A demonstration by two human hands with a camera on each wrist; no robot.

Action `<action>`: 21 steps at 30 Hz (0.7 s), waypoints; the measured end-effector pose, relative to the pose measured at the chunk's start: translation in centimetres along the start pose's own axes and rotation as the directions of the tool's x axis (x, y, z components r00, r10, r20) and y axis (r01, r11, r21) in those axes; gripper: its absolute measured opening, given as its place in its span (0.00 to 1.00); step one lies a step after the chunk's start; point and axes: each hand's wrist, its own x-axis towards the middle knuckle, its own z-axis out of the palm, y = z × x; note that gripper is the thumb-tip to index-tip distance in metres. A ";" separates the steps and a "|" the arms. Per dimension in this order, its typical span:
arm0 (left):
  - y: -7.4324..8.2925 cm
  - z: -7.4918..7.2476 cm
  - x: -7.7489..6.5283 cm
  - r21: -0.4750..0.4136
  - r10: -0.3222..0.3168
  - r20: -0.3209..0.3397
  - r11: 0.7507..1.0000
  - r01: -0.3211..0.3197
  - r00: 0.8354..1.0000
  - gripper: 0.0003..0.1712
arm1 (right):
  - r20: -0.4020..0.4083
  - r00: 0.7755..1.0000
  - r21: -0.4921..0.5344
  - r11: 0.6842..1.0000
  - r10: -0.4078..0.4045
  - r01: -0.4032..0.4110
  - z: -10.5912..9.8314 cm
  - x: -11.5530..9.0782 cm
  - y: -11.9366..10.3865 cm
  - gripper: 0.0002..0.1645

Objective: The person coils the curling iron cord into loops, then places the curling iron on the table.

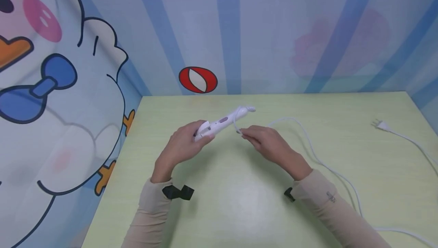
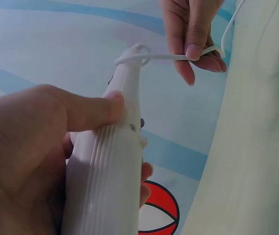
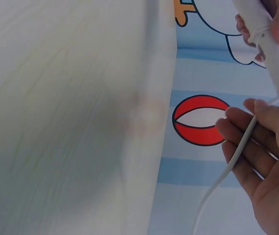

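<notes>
My left hand (image 1: 183, 141) grips a white hair styling iron (image 1: 224, 120) by its wider, ribbed end, thumb along the body. Its narrow end points up and to the right, above the table. A white power cord (image 1: 315, 153) loops round the handle near that narrow end. My right hand (image 1: 272, 143), just to the right of the iron, pinches the cord between thumb and fingers. In the right wrist view, the cord (image 3: 221, 177) crosses the slightly curled fingers and hangs down from them.
The cord runs over the pale green table (image 1: 232, 206) toward the right front. A two-pin plug (image 1: 381, 125) lies at the right, its lead going off the side. Behind the table stands a blue striped wall (image 1: 267, 31); a cartoon-printed panel (image 1: 78, 149) borders the left.
</notes>
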 end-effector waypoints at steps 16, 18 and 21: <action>-0.1 -0.7 -1.0 -0.043 0.194 0.172 0.981 -0.190 0.966 0.20 | -0.041 0.997 -0.029 0.997 -0.067 0.066 -0.8 -0.3 1.1 0.10; 0.0 -0.8 -1.2 -0.041 0.210 0.194 0.978 -0.206 0.958 0.20 | -0.039 0.997 0.012 0.998 -0.063 0.063 -0.9 -0.4 1.2 0.11; 0.2 -0.8 -1.4 -0.041 0.220 0.231 0.975 -0.217 0.948 0.20 | -0.018 0.996 0.043 0.995 -0.087 0.087 -1.1 -0.5 1.4 0.17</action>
